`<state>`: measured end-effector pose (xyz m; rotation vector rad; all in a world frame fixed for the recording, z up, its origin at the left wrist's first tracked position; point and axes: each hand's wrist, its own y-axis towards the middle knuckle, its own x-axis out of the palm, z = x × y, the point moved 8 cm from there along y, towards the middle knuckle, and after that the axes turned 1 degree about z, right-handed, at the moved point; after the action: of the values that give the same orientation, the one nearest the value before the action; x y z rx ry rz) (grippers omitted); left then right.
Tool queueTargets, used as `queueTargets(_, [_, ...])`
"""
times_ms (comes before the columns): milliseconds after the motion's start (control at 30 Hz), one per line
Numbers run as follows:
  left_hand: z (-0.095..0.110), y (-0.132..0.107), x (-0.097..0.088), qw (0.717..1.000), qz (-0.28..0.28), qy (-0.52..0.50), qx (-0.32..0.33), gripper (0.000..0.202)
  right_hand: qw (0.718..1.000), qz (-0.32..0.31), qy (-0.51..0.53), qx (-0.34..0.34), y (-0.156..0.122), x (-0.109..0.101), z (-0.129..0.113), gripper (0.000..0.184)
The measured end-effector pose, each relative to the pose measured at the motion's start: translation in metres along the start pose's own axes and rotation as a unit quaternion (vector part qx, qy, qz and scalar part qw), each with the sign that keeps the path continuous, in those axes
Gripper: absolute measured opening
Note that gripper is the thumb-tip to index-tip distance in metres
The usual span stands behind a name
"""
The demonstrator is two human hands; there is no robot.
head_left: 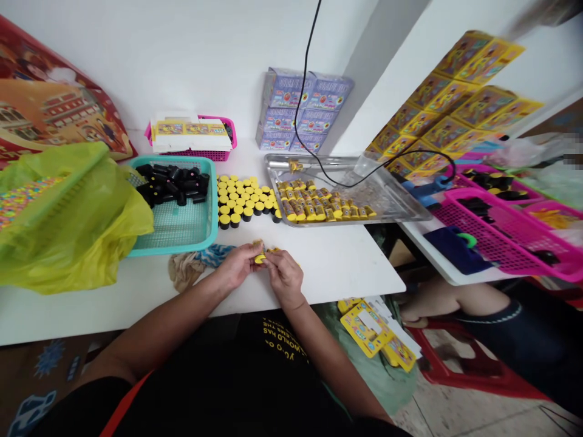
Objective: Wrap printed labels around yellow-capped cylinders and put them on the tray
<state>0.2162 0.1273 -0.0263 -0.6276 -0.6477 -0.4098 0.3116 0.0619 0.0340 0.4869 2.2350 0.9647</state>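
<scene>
My left hand (237,265) and my right hand (285,274) meet over the white table (346,267) near its front edge. Both pinch one small yellow piece (260,257) between their fingertips; its exact shape is too small to make out. Behind them stand rows of yellow-topped black caps (243,201). A metal tray (396,206) to the right holds several small yellow labelled tubes (319,206). A teal basket (182,227) to the left holds black cylinders (175,182).
A yellow-green plastic bag (64,230) lies at the left. A pink basket (214,152) with flat cartons and purple boxes (300,112) stand at the back. A black cable (314,79) hangs over the tray. Yellow boxes (450,103) and pink baskets (501,243) sit right, near another person's leg (455,303).
</scene>
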Motion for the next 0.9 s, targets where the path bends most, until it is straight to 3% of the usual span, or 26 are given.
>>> queueTargets(133, [0.007, 0.001, -0.002, 0.999, 0.011, 0.020, 0.030, 0.034, 1.000, 0.001, -0.006, 0.008, -0.001, 0.000, 0.002, 0.015])
queueTargets(300, [0.017, -0.004, -0.004, 0.992, 0.046, 0.050, 0.107, 0.036, 0.998, -0.049, -0.022, 0.019, 0.001, 0.007, 0.002, 0.043])
queueTargets(467, [0.021, -0.010, -0.002, 0.980, 0.057, 0.123, 0.148, 0.043, 0.996, -0.083, 0.012, 0.042, 0.002, 0.011, 0.005, 0.048])
queueTargets(767, [0.013, -0.007, -0.004, 0.983, 0.054, 0.134, 0.112, 0.045, 0.995, -0.090, 0.027, 0.044, 0.006, 0.009, 0.000, 0.033])
queueTargets(900, [0.008, -0.003, -0.001, 0.992, 0.021, 0.091, 0.085, 0.034, 0.997, -0.065, 0.013, 0.043, 0.006, 0.005, 0.004, 0.039])
